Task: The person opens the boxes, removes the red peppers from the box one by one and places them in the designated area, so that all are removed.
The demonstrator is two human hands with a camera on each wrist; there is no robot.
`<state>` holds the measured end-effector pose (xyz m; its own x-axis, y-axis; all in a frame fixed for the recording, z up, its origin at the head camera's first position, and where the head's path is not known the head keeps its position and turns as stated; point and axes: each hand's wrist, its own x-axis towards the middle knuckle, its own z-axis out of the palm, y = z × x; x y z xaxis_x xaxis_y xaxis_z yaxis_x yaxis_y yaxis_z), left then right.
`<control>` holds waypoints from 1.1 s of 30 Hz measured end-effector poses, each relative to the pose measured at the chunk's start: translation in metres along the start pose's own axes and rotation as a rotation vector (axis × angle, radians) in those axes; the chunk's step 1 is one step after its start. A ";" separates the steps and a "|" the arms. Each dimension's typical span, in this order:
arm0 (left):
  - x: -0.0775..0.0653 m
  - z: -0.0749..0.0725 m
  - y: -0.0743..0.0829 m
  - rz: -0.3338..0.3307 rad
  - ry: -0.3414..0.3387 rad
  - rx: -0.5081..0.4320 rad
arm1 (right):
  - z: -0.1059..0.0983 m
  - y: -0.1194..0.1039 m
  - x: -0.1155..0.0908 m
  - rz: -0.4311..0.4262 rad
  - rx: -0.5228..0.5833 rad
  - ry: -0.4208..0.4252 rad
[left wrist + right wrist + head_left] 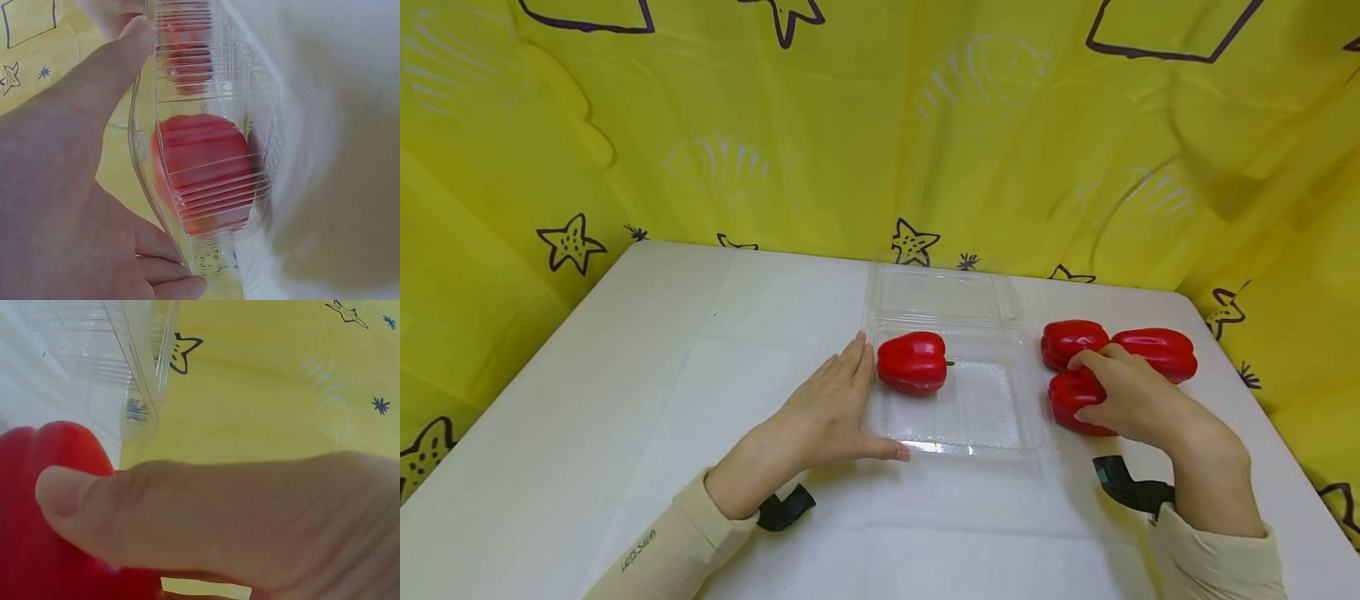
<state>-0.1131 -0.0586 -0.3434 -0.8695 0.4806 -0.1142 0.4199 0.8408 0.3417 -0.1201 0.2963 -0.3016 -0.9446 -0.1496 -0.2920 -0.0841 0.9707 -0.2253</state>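
Note:
A clear plastic clamshell container (pixel 977 408) stands with its lid (pixel 943 296) folded back. One red bell pepper (pixel 913 363) lies in its left part, stem to the right; through the ribbed wall it shows as a red shape (pixel 206 169) in the left wrist view. My left hand (pixel 827 408) rests against the container's left side, fingers straight, thumb spread along the front rim. To the right of the container, my right hand (pixel 1138 400) grips the nearest red bell pepper (pixel 1075 402). Its thumb (pixel 69 490) presses on that pepper's side in the right wrist view.
Two more red bell peppers, one (pixel 1072 342) behind the gripped pepper and one (pixel 1161 354) farther right, lie close to my right hand. The white table (pixel 625 358) ends at a yellow patterned curtain (pixel 835 125) behind and at both sides.

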 end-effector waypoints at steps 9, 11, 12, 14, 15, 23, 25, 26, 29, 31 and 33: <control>0.000 0.000 -0.001 0.002 0.003 -0.003 | -0.001 0.001 -0.001 0.012 0.005 0.002; 0.000 0.000 -0.001 0.002 0.000 -0.003 | -0.002 0.000 -0.002 0.007 0.003 0.016; 0.000 0.000 -0.001 0.001 -0.001 -0.002 | -0.002 0.000 -0.003 0.002 0.000 0.025; 0.000 -0.001 0.000 0.001 -0.003 -0.003 | -0.003 -0.002 -0.004 -0.007 -0.008 0.050; 0.000 -0.001 0.000 0.000 -0.004 -0.003 | -0.004 -0.004 -0.005 -0.013 -0.011 0.061; 0.001 0.000 -0.001 0.001 -0.003 0.000 | -0.005 -0.033 -0.009 -0.155 -0.024 0.225; 0.001 0.000 -0.001 0.003 0.000 0.001 | -0.004 -0.041 -0.009 -0.185 -0.022 0.261; 0.001 0.000 -0.001 0.005 0.002 0.001 | -0.004 -0.045 -0.009 -0.197 -0.022 0.276; 0.002 0.000 -0.002 0.005 0.003 0.002 | -0.001 -0.054 -0.008 -0.233 -0.017 0.322; 0.001 0.000 -0.002 0.005 0.003 0.001 | 0.001 -0.060 -0.008 -0.263 -0.010 0.360; 0.001 0.000 -0.002 0.004 0.002 -0.002 | 0.003 -0.065 -0.008 -0.284 -0.007 0.390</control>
<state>-0.1149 -0.0594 -0.3443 -0.8683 0.4835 -0.1108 0.4231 0.8385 0.3435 -0.1061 0.2339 -0.2879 -0.9323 -0.3286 0.1512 -0.3570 0.9029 -0.2394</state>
